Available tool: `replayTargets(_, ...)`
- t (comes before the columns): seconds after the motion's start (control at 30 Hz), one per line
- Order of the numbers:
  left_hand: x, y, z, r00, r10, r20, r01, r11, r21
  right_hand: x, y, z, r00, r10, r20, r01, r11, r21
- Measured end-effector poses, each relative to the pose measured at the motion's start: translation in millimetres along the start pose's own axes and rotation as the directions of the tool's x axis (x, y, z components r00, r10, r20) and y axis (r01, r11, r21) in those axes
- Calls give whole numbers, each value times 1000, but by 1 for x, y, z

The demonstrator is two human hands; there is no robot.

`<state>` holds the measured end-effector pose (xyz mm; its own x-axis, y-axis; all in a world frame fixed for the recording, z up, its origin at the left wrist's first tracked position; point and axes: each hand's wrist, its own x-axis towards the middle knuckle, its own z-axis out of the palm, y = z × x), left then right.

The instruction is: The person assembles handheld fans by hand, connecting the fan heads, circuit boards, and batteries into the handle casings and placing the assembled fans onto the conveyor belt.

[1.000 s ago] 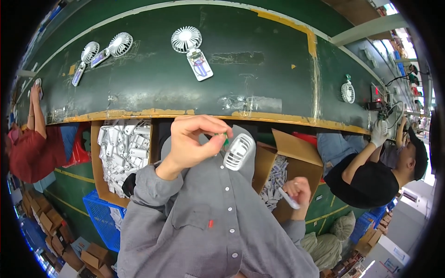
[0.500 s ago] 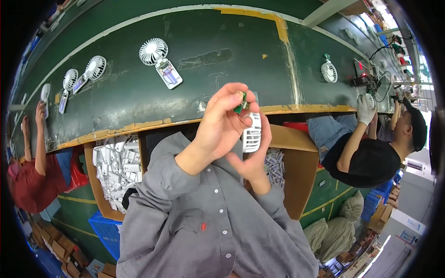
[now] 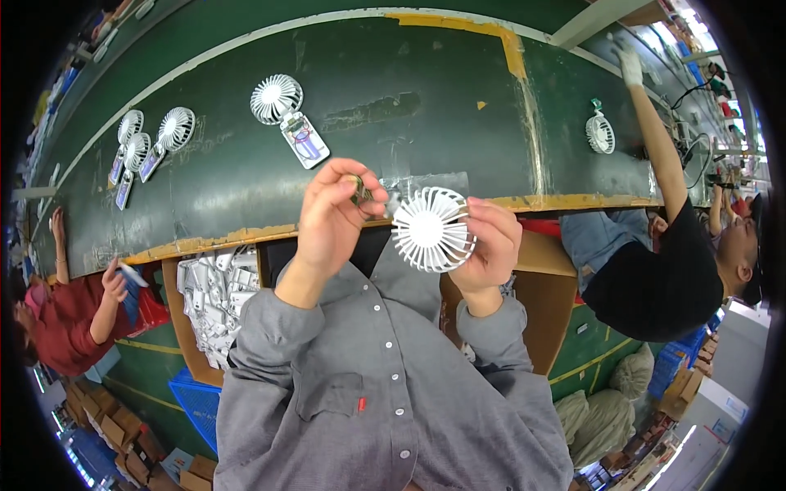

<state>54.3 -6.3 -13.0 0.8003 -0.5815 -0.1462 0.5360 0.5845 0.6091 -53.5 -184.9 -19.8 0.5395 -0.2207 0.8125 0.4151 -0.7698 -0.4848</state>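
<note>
Between the thumb and fingers of my left hand [image 3: 319,225] is a small green circuit board [image 3: 358,191], partly covered by the fingertips. My right hand [image 3: 497,250] grips a round white fan head [image 3: 431,230] by its right rim, with the slatted grille turned up toward me. The two parts are held close together just above the near edge of the green workbench [image 3: 393,151]. Any wires between them are too blurred to make out. Beyond my left hand lies a white handheld fan [image 3: 277,99] with its handle open and a purple battery [image 3: 304,144] showing.
Several more opened fans [image 3: 176,128] lie at the bench's left. Another fan head [image 3: 600,134] with a green board rests at the right. Below the bench, a cardboard box [image 3: 192,323] holds white plastic parts. A co-worker [image 3: 647,278] reaches across at right; another [image 3: 74,319] is at left.
My right hand has turned the fan head from edge-on to face up and moved it right, while my left moved left with the board. Another fan appears at left; both co-workers' arms moved.
</note>
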Motion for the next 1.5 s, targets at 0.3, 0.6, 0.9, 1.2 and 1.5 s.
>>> replayTargets(0.3,15,21,-6,907,368,207,-352,389,851,3,28,1,821,495,-285,-423,862,280)
replayTargets(0.6,38,87,-102,932,0,362,-255,-711,655,-12,194,-95,394,916,-75,-905,401,139)
replayTargets(0.9,59,103,-96,875,10,484,-256,-838,481,4,203,-94,549,730,-408,-819,372,-436)
replayTargets(1.2,52,135,-123,932,154,328,-150,-661,735,-5,-24,111,316,-231,920,91,973,213)
replayTargets(1.5,-70,169,-158,608,758,-235,-334,513,791,90,111,142,224,-76,972,266,964,14)
